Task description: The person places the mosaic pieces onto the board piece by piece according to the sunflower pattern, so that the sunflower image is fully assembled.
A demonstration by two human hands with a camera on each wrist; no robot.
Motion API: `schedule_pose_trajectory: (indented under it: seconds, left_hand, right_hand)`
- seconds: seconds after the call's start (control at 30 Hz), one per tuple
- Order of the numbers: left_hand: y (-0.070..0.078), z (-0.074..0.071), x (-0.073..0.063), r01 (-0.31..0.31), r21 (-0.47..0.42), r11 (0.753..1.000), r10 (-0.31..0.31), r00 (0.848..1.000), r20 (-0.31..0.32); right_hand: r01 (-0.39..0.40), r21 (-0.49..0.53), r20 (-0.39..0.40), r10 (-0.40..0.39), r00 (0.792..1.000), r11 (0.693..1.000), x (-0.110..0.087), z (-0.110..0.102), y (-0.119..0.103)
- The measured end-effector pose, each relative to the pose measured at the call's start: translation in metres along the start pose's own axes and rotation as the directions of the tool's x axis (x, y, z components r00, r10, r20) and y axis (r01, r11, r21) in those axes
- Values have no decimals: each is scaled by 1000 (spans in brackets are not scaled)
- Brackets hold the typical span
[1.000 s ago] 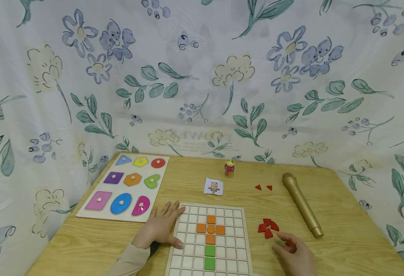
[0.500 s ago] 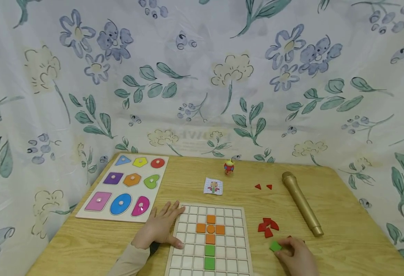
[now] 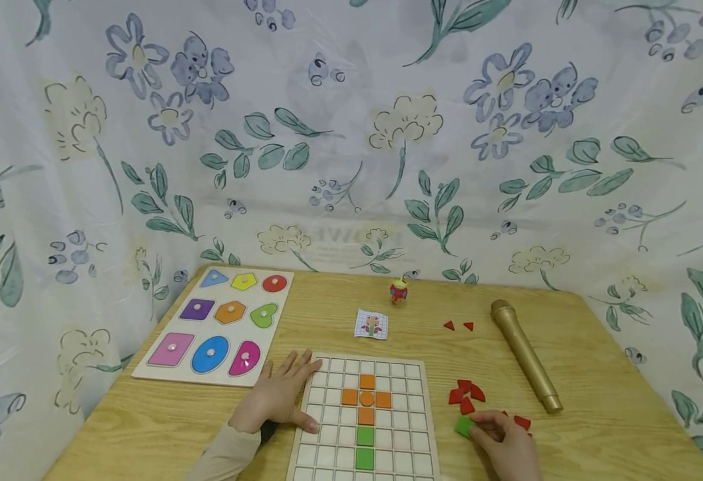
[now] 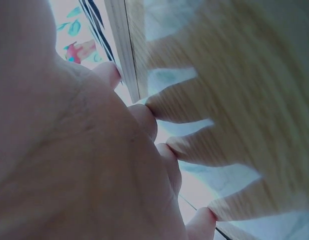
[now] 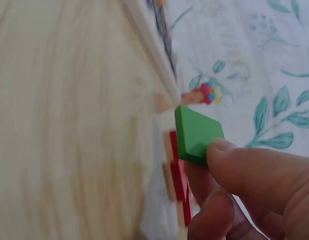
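Note:
My right hand [image 3: 503,442] pinches a green square tile [image 5: 197,134] between thumb and fingers, to the right of the white grid board [image 3: 411,422]. On that board, orange squares surround an orange circle [image 3: 367,399], and two green squares [image 3: 365,436] run below them in the same column. The left hand [image 3: 277,399] lies spread at the board's left edge, thumb over its border; the left wrist view shows its fingertips down at the tabletop. Several red pieces [image 3: 464,387] are grouped just beyond the right hand, and more red pieces [image 3: 522,422] lie partly hidden beside it.
A shape-puzzle board [image 3: 171,351] with knobbed pieces lies at the left. A small pattern card [image 3: 372,325] and a toy figure [image 3: 398,291] are behind the grid. Two red triangles [image 3: 450,325] and a gold microphone [image 3: 527,357] lie at the right. A floral cloth [image 3: 351,167] hangs behind the table.
The right hand has picked up the green tile and carried it left toward the board, uncovering red pieces behind it. The left hand stays where it was.

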State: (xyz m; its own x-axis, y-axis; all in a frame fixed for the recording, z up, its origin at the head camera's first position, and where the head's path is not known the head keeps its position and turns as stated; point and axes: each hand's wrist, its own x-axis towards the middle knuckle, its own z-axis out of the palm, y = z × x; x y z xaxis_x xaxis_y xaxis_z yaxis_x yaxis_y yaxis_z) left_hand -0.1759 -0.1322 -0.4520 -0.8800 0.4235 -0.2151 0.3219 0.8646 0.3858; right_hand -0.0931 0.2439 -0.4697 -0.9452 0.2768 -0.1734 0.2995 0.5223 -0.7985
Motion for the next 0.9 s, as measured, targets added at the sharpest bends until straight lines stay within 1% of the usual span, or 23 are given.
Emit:
schedule_pose_trajectory:
  seconds: [0.1,0.13,0.2,0.27,0.37,0.47,0.57,0.7,0.77,0.9]
  left_hand:
    - [0,-2,0,-1,-5,1000,1,1000,0]
    - [0,-2,0,1,-7,1000,-1,1000,1]
    - [0,-2,0,3,-7,1000,-3,1000,1]
    - [0,-2,0,3,-5,1000,-3,1000,1]
    - [0,0,0,5,-2,1000,-5,1000,5]
    - [0,0,0,4,-1,1000,-4,1000,7]
    - [0,-1,0,4,-5,1000,-4,1000,6]
    - [0,-1,0,1,-3,1000,-1,1000,4]
    - [0,0,0,1,-3,1000,-1,1000,4]
    - [-1,1,0,-1,-6,1000,1,1000,-1]
  right_hand:
    - [-19,122,10,18,1000,992,-3,9,-7]
    - [-14,165,16,12,1000,986,-4,13,-10]
    - [-4,214,33,-3,999,977,-8,23,-18]
    - [13,226,56,-27,998,974,-12,34,-26]
    - [36,201,108,-58,992,979,-19,49,-38]
    - [71,192,170,-105,980,979,-26,61,-46]
    - [116,210,249,-168,954,971,-31,70,-50]
    - [150,245,349,-231,908,958,-39,80,-54]
    - [165,258,389,-259,884,952,-44,85,-55]
    - [221,236,450,-308,838,946,-52,91,-58]
